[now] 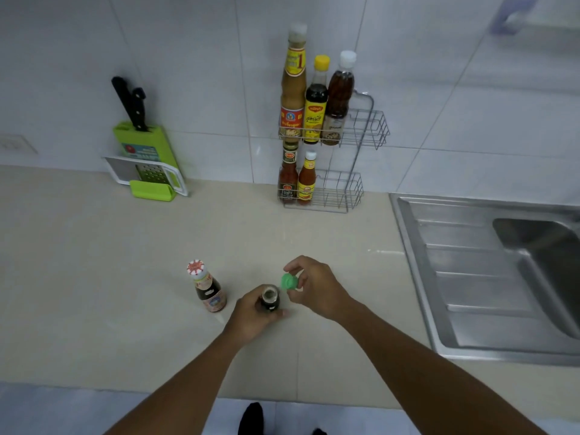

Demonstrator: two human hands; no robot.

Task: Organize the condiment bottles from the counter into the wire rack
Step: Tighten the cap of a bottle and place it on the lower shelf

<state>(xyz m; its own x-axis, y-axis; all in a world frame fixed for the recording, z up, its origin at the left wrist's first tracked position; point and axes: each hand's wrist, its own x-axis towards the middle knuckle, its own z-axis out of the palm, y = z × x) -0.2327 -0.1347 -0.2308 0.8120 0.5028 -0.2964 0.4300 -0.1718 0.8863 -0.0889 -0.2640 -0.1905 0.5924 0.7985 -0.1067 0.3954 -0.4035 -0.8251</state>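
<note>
- Knives (130,102) sit in the green block (142,142) far left, by the wall.
- Your red-capped bottle (208,290) stands alone on the worktop (94,262).
- Your left hand (251,312) is wrapped round the open dark bottle (270,299).
- Your right hand (314,290) pinches its green cap (289,281), just beside the neck.
- Wire rack (367,133) at the wall holds five bottles, three up top and two below.

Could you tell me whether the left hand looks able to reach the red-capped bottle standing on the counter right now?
Probably not yet: the left hand is gripping the open dark bottle. The red-capped bottle stands just to its left, with nothing between them.
</note>
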